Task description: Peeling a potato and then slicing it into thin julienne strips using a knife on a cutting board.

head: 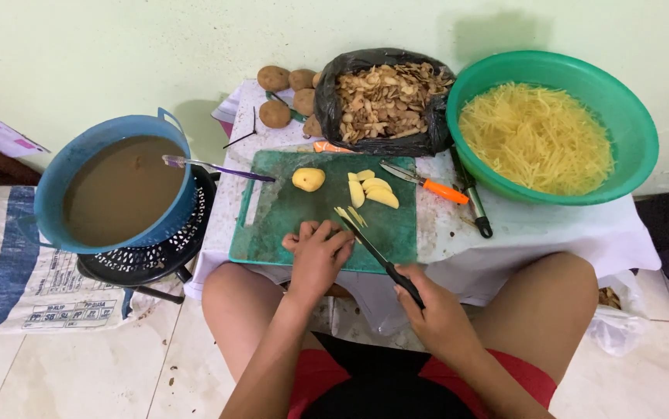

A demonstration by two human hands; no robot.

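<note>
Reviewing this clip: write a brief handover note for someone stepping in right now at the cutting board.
Left hand presses potato pieces on the green cutting board. Right hand grips a black-handled knife, blade at those pieces.
Done: green bowl holds shredded potato; black bag holds peelings.
Left: slices and a peeled chunk on the board, unpeeled potatoes behind it.

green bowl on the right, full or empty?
Mostly full. The green bowl holds a heap of thin yellow potato strips covering its bottom and rising toward the rim; only the upper inner wall shows bare.
</note>
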